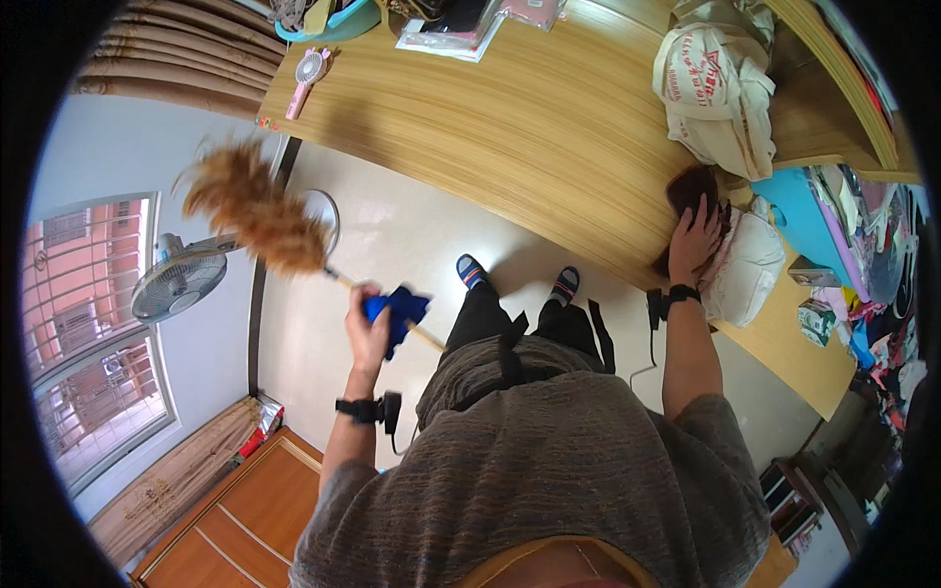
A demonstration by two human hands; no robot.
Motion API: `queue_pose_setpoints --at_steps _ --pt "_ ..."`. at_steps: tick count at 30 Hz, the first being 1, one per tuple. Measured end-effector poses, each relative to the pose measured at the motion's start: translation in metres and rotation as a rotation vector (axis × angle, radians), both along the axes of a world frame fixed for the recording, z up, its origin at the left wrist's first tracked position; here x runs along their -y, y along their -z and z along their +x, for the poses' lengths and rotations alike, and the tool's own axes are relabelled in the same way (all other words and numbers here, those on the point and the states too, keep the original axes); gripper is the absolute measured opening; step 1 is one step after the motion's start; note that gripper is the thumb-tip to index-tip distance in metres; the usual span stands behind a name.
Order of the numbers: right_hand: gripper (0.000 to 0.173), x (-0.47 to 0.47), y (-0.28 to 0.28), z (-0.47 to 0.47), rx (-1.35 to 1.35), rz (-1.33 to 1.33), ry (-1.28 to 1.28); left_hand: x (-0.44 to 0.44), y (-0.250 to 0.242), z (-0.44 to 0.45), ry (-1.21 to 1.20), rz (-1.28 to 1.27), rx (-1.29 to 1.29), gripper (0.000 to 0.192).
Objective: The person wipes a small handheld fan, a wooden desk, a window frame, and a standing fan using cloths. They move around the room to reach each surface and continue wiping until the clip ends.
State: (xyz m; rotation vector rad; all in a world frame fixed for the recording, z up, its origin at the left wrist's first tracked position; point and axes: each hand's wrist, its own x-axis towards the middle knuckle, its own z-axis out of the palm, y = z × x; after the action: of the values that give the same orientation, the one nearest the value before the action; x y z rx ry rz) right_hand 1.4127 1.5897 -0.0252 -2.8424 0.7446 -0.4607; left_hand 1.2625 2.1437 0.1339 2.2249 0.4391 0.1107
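My left hand (pixel 367 331) is closed around the bamboo handle of a feather duster (pixel 257 209) and a crumpled blue cloth (pixel 401 312). The duster's brown feathers point up and left, above the floor off the desk's left end. At the right part of the wooden desk (pixel 500 140), my right hand (pixel 697 239) lies over a dark reddish-brown item (pixel 691 192), its fingers curled on it. What that item is cannot be made out. A white cloth bag (pixel 748 268) sits right beside this hand.
A pink handheld fan (pixel 307 73) lies near the desk's left end. Plastic-wrapped packets (pixel 456 33) and a blue basket (pixel 345 26) are at the back. A cream tote bag (pixel 717 95) stands right, by a blue bin (pixel 798 213). A standing fan (pixel 180 279) is near the window.
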Motion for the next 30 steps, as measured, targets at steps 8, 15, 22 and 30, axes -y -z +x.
queue_pose_setpoints --at_steps 8,15,22,30 --pt "0.047 -0.179 -0.011 0.111 0.112 -0.149 -0.503 -0.119 0.068 -0.231 -0.235 0.156 -0.567 0.02" --pt "0.041 -0.43 -0.012 0.1 0.195 0.074 -1.12 -0.146 0.136 -0.353 -0.501 -0.201 -0.653 0.017" --pt "0.04 -0.46 -0.054 0.058 -0.058 1.304 -1.052 -0.193 0.19 -0.312 -0.501 -0.404 -0.516 0.013" --pt "0.037 -0.405 -0.145 0.148 0.156 1.167 -0.905 -0.178 0.166 -0.236 -0.484 -0.426 -0.509 0.016"
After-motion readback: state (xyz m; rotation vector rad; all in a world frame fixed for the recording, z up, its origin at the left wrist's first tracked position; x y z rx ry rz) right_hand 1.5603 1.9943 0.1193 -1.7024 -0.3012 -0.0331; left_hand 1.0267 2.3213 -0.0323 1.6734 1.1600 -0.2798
